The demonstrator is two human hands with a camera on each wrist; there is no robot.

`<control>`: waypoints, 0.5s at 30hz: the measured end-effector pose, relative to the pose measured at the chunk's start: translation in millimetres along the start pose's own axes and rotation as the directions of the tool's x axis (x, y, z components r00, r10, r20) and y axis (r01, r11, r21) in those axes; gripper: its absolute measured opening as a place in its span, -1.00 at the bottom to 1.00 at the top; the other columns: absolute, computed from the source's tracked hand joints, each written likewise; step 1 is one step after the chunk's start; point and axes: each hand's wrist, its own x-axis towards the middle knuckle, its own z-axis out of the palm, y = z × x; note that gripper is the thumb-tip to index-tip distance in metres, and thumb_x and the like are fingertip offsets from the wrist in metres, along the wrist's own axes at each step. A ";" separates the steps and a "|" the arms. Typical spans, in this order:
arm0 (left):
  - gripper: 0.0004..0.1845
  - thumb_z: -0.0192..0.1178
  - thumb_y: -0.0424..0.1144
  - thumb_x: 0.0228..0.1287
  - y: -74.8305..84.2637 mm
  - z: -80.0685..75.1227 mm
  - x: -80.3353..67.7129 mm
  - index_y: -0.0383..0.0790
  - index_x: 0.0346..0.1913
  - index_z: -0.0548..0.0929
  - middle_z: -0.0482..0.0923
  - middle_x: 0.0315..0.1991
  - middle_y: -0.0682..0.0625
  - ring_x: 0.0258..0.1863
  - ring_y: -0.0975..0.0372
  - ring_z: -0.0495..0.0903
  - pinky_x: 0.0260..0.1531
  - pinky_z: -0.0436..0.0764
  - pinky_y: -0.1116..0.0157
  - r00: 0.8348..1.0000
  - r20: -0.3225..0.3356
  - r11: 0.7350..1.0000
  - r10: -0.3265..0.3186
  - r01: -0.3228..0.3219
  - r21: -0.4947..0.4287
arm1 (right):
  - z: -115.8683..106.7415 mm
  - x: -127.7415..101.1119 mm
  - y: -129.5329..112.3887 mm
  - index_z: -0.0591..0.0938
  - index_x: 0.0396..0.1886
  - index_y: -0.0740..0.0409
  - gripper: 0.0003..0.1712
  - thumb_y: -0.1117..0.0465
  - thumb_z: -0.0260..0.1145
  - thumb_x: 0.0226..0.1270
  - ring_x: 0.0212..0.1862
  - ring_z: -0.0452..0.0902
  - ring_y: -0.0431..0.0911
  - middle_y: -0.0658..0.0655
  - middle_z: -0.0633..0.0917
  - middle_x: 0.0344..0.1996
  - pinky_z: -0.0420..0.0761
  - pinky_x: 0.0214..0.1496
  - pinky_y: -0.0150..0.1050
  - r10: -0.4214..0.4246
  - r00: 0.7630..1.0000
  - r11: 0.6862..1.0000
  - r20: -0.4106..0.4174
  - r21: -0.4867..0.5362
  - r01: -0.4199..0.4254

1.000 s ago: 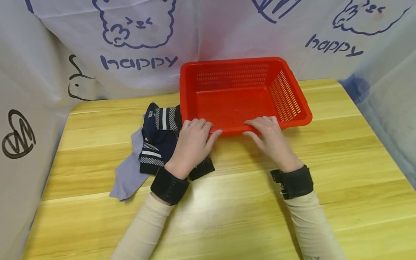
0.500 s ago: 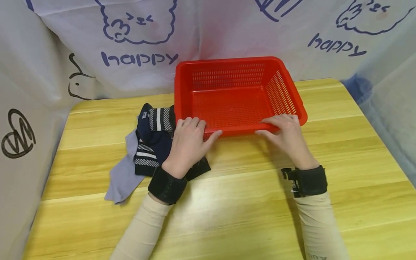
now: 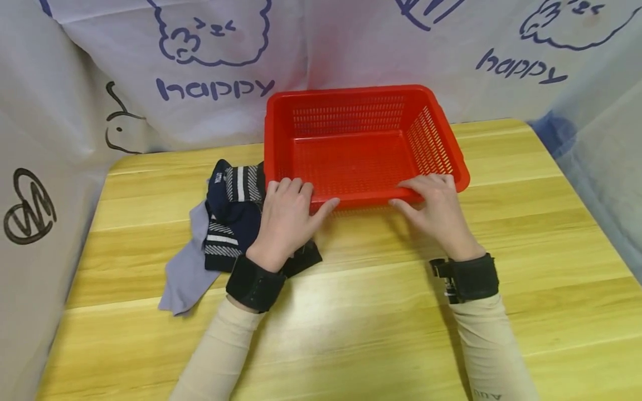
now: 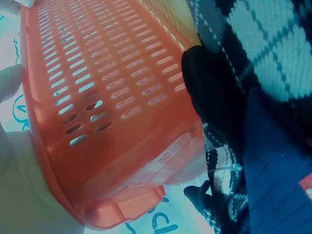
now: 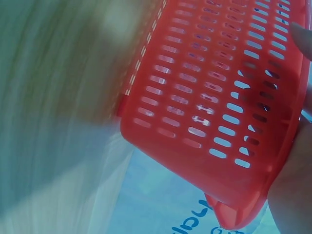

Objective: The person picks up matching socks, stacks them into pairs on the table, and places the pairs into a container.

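Red slotted basket (image 3: pixel 358 150) is sitting on the wooden bench (image 3: pixel 351 312), toward the far edge, close to the printed cloth backdrop (image 3: pixel 210 67). Nothing is lying inside it.

Left hand (image 3: pixel 285 220) is resting at the basket's near left corner. Its fingers (image 3: pixel 291 186) are curling over the near rim while the thumb is stretching out along the rim's outer face, so the hand is gripping the basket there. Left wrist view is showing the slotted wall (image 4: pixel 97 97) running right beside the palm, with the socks pressed up against the other side.

Right hand (image 3: pixel 435 209) is holding the near rim toward the right corner; its fingers (image 3: pixel 426 182) are lying over the rim edge with the thumb below on the outer side, gripping the basket. Right wrist view is showing the slotted wall (image 5: pixel 219 97) with the hand at its edge; the rest of that view is blurring.

A pile of socks (image 3: pixel 236 217) is lying on the bench just left of the basket, touching its left wall: dark navy ones with white stripes on top, a plain grey sock (image 3: pixel 185 273) trailing out toward the near left. The left hand's heel and wrist are lying over the pile's right part.

Both wrists are wearing black straps (image 3: pixel 253 284) over cream sleeves (image 3: pixel 220 351)
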 end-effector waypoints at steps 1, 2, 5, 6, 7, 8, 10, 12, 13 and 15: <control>-0.40 0.01 0.27 0.37 -0.3 0.3 0.3 -0.27 -0.35 0.61 0.55 -0.38 -0.12 -0.29 0.02 0.46 -0.12 0.31 0.13 1.000 0.000 1.000 0.002 -0.002 0.001 | 0.4 0.1 0.0 0.70 -0.17 0.24 -0.66 0.14 0.51 0.11 -0.14 0.54 0.13 0.24 0.77 -0.24 0.20 -0.01 0.02 -0.002 1.000 1.000 -0.005 -0.004 0.002; -0.40 0.01 0.27 0.37 -0.5 0.6 0.6 -0.27 -0.34 0.61 0.56 -0.37 -0.12 -0.28 0.02 0.46 -0.12 0.31 0.12 1.000 0.000 1.000 0.002 -0.002 0.003 | 0.8 0.1 0.2 0.70 -0.17 0.24 -0.66 0.14 0.51 0.11 -0.14 0.54 0.13 0.24 0.77 -0.24 0.20 -0.01 0.03 -0.005 1.000 1.000 -0.009 -0.009 0.005; -0.40 0.00 0.28 0.38 -0.8 0.9 0.9 -0.27 -0.32 0.62 0.57 -0.36 -0.12 -0.26 0.02 0.47 -0.12 0.31 0.12 1.000 -0.003 1.000 0.005 -0.005 0.005 | 1.8 0.2 0.2 0.70 -0.16 0.25 -0.66 0.14 0.50 0.12 -0.15 0.53 0.15 0.25 0.76 -0.25 0.21 -0.03 0.02 -0.011 1.000 1.000 -0.018 -0.020 0.011; -0.40 0.00 0.28 0.38 -0.9 1.0 0.9 -0.27 -0.31 0.63 0.58 -0.36 -0.12 -0.26 0.02 0.48 -0.12 0.31 0.12 1.000 -0.003 1.000 0.005 -0.005 0.006 | 1.7 0.2 0.0 0.70 -0.16 0.26 -0.65 0.14 0.50 0.12 -0.15 0.53 0.15 0.25 0.76 -0.25 0.21 -0.03 0.02 -0.013 1.000 1.000 -0.019 -0.023 0.012; -0.40 0.00 0.28 0.37 -0.9 0.8 0.8 -0.27 -0.31 0.63 0.58 -0.35 -0.13 -0.26 0.02 0.48 -0.11 0.32 0.12 1.000 -0.005 1.000 0.006 -0.006 0.006 | 2.0 0.3 0.1 0.70 -0.15 0.26 -0.65 0.14 0.49 0.12 -0.15 0.53 0.15 0.25 0.76 -0.24 0.21 -0.04 0.02 -0.013 1.000 1.000 -0.018 -0.025 0.012; -0.40 0.00 0.28 0.37 -1.0 0.6 0.7 -0.27 -0.31 0.63 0.58 -0.35 -0.13 -0.26 0.02 0.48 -0.11 0.32 0.12 1.000 -0.005 1.000 0.005 -0.005 0.005 | 1.9 0.2 -0.3 0.70 -0.15 0.26 -0.65 0.15 0.49 0.12 -0.15 0.52 0.15 0.25 0.76 -0.24 0.21 -0.05 0.01 -0.013 1.000 1.000 -0.016 -0.027 0.013; -0.40 0.00 0.27 0.38 -1.1 0.3 0.7 -0.27 -0.30 0.64 0.59 -0.34 -0.13 -0.25 0.02 0.49 -0.11 0.32 0.12 1.000 -0.004 1.000 0.005 -0.005 0.003 | 1.8 0.1 -0.6 0.70 -0.14 0.25 -0.65 0.14 0.49 0.13 -0.15 0.52 0.15 0.25 0.76 -0.23 0.22 -0.06 0.00 -0.011 1.000 0.999 -0.009 -0.031 0.011; -0.41 0.01 0.26 0.38 -1.2 0.0 0.5 -0.27 -0.29 0.64 0.60 -0.32 -0.13 -0.24 0.02 0.49 -0.10 0.32 0.12 1.000 -0.001 1.000 0.006 -0.006 0.000 | 1.7 0.0 -1.1 0.70 -0.15 0.25 -0.64 0.13 0.50 0.12 -0.15 0.52 0.14 0.24 0.76 -0.23 0.22 -0.05 0.00 -0.008 1.000 0.999 -0.001 -0.031 0.008; -0.41 0.01 0.26 0.38 -1.2 -0.1 0.3 -0.26 -0.29 0.64 0.60 -0.32 -0.13 -0.24 0.02 0.50 -0.10 0.32 0.12 1.000 -0.001 1.000 0.006 -0.006 -0.001 | 1.6 0.1 -1.4 0.70 -0.15 0.24 -0.64 0.12 0.50 0.11 -0.13 0.52 0.13 0.24 0.75 -0.22 0.23 -0.02 0.01 -0.008 1.000 1.000 0.002 -0.023 0.008; -0.42 0.01 0.26 0.38 -1.5 -0.4 0.1 -0.25 -0.27 0.64 0.61 -0.31 -0.12 -0.24 0.03 0.50 -0.10 0.32 0.12 1.000 0.001 1.000 0.006 -0.006 -0.006 | 1.4 0.9 -3.4 0.69 -0.15 0.24 -0.62 0.11 0.52 0.10 -0.09 0.50 0.12 0.23 0.74 -0.20 0.23 0.08 0.04 -0.014 1.000 1.000 -0.004 0.012 0.014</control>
